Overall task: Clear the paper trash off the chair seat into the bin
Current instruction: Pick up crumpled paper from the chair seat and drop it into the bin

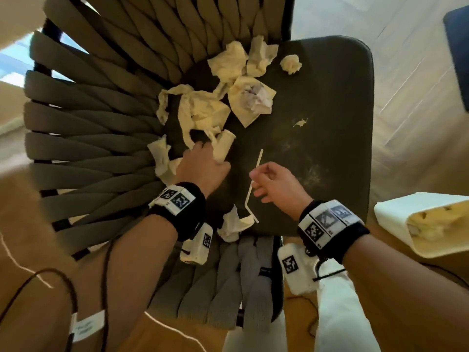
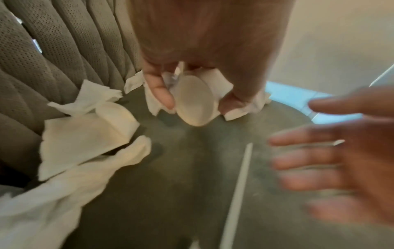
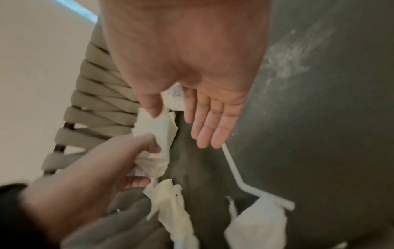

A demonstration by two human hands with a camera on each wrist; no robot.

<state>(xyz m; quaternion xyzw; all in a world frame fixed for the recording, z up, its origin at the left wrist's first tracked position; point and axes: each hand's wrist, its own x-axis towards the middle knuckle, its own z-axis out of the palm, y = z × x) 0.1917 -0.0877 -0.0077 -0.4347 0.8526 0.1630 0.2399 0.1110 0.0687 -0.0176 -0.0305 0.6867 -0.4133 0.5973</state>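
Note:
Crumpled paper napkins lie heaped on the dark chair seat against the woven backrest. My left hand grips a small pale paper cup wrapped in tissue at the near edge of the heap. My right hand hovers with straight fingers over a white bendy straw and holds nothing. A further napkin wad lies at the seat's front edge beside the straw's bend. The white bin stands to the right of the chair, with paper in it.
A small paper ball and a tiny scrap lie on the far right of the seat. Woven grey straps curve around the left and front. Cables trail over the wooden floor at lower left.

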